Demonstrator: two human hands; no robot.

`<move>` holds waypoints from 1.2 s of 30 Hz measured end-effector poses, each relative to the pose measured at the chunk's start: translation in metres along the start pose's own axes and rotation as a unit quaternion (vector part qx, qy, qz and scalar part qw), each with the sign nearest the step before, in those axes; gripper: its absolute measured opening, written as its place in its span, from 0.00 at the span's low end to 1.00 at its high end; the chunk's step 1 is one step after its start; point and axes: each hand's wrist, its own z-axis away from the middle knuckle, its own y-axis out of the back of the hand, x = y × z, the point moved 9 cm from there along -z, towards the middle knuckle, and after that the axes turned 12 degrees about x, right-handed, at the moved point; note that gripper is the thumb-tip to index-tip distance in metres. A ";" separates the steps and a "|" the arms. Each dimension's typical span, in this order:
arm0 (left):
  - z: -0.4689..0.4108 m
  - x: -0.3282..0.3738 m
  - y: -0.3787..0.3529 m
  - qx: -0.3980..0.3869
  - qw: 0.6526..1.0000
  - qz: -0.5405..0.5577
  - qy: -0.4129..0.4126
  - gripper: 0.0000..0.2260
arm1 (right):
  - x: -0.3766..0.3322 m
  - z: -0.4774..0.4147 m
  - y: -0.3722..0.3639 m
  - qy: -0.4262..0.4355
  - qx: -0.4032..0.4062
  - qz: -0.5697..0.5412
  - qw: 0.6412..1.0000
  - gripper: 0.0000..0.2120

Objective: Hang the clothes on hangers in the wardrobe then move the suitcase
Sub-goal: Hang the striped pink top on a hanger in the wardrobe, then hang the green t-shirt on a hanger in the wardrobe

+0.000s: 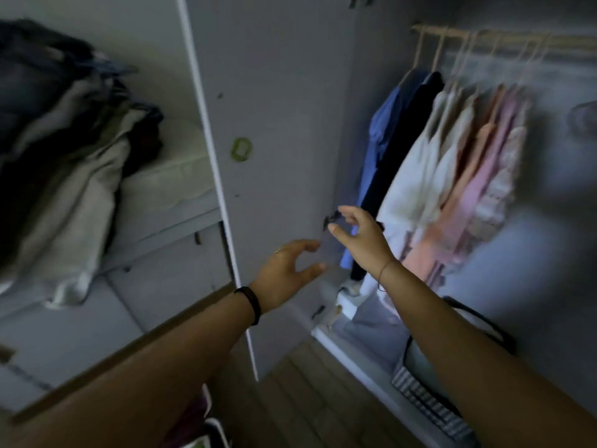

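- The wardrobe (555,205) stands open on the right, dim inside, with a grey back wall.
- Its door (281,108) is swung out into the middle of the view, pale and flat, with its white edge towards the left.
- A pile of clothes (64,150), dark and light grey pieces heaped together, lies on the left and drapes over a pale mattress (174,176).
- Hung clothes (452,163) fill the left part of the wardrobe: a blue piece nearest the door, then a black one, then white, peach and pink ones, packed side by side.
- They hang on light hangers (465,56) from a pale rail (504,38) across the top.
- A grey bag (426,360) with black handles sits on the wardrobe floor, just beside a striped cloth (426,405).
- The left hand (284,273) reaches out in front of the door's lower part, thumb and fingers spread in a loose curve, holding nothing; a black band (252,303) circles the wrist.
- The right hand (361,234) reaches higher, near the blue piece, fingers loose and apart, holding nothing.
- A dark hinge (331,218) shows on the door just beside the right fingertips; I cannot tell whether they touch.
- A green sticker (241,149) sits on the door.
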 end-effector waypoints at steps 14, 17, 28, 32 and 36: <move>0.239 -0.220 0.175 0.103 0.971 -0.035 0.213 0.21 | -0.039 0.212 -0.284 -0.019 -0.220 -0.011 0.975 0.19; 0.298 -0.289 0.192 0.099 0.957 -0.044 0.268 0.20 | -0.014 0.272 -0.343 -0.052 -0.244 -0.006 0.968 0.19; 0.464 -0.519 0.112 0.117 0.882 0.003 0.456 0.17 | 0.175 0.433 -0.487 -0.167 -0.300 0.027 0.939 0.19; 0.504 -0.597 0.045 0.142 0.855 0.044 0.497 0.09 | 0.266 0.469 -0.524 -0.167 -0.321 0.057 0.930 0.21; 0.538 -0.676 -0.029 0.152 0.837 0.068 0.521 0.13 | 0.366 0.498 -0.555 -0.178 -0.313 0.073 0.930 0.24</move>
